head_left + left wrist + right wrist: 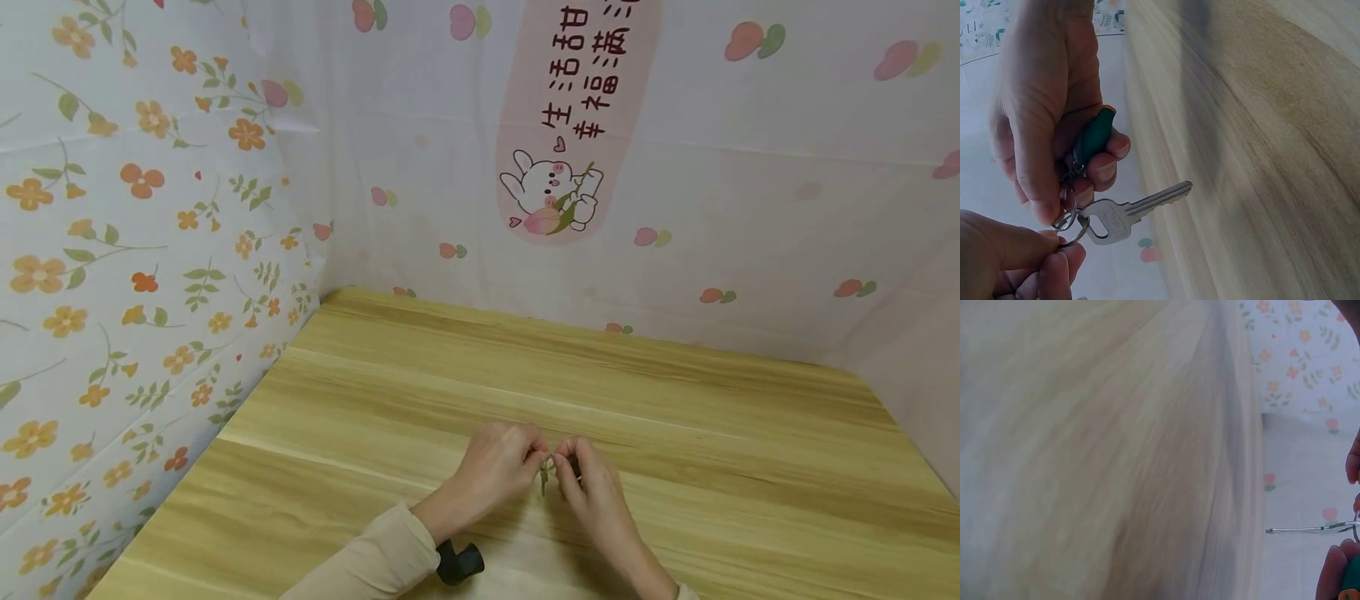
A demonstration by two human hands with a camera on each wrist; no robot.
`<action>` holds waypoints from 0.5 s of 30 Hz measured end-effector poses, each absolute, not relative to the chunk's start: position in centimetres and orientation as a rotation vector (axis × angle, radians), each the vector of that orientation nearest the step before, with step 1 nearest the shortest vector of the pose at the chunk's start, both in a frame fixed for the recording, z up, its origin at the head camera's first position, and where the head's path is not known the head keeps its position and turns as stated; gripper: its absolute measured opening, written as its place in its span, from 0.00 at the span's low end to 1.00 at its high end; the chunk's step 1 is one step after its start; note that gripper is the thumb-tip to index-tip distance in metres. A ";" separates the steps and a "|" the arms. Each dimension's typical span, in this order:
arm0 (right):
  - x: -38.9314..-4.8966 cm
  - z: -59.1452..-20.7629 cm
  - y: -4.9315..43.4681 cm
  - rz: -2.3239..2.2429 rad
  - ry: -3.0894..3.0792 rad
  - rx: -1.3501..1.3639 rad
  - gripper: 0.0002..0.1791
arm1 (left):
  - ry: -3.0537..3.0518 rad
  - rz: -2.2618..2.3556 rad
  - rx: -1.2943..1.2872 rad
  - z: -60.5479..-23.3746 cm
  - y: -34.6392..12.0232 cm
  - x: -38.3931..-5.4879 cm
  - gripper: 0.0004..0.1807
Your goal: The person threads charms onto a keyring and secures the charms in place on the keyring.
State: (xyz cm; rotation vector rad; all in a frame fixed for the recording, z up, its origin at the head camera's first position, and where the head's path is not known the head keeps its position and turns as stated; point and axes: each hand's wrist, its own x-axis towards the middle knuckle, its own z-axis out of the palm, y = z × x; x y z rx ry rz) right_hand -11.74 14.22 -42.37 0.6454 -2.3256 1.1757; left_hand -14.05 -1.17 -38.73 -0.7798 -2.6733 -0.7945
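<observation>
Both hands meet over the wooden table, their fingertips close together. My left hand (498,462) pinches a metal split ring (1077,239) between thumb and finger. From the ring, a silver key (1112,222) sticks out sideways in the left wrist view and hangs down in the head view. My right hand (600,492) holds a dark green key fob (1094,134) with an orange end in its curled fingers, its thumb and fingertip right at the ring. A short chain (1074,170) links fob and ring. The key (1297,531) shows edge-on in the right wrist view.
A black elbow-shaped piece (467,564) lies on the table (360,392), partly hidden by the left sleeve (382,554). Flower-printed cloth (150,233) lines the left side, and a cloth with a rabbit picture (551,187) stands behind the table.
</observation>
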 end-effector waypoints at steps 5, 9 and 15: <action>-11.5 -42.2 14.2 1.479 -2.434 0.462 0.05 | -2.649 -0.784 -0.786 -38.8 -1.0 -14.0 0.05; -11.5 -41.6 14.1 1.758 -2.500 0.239 0.05 | -2.633 -0.783 -0.779 -38.8 -1.0 -13.9 0.05; -11.5 -41.1 14.0 1.962 -2.477 0.090 0.04 | -2.641 -0.832 -0.763 -38.8 -1.0 -13.9 0.05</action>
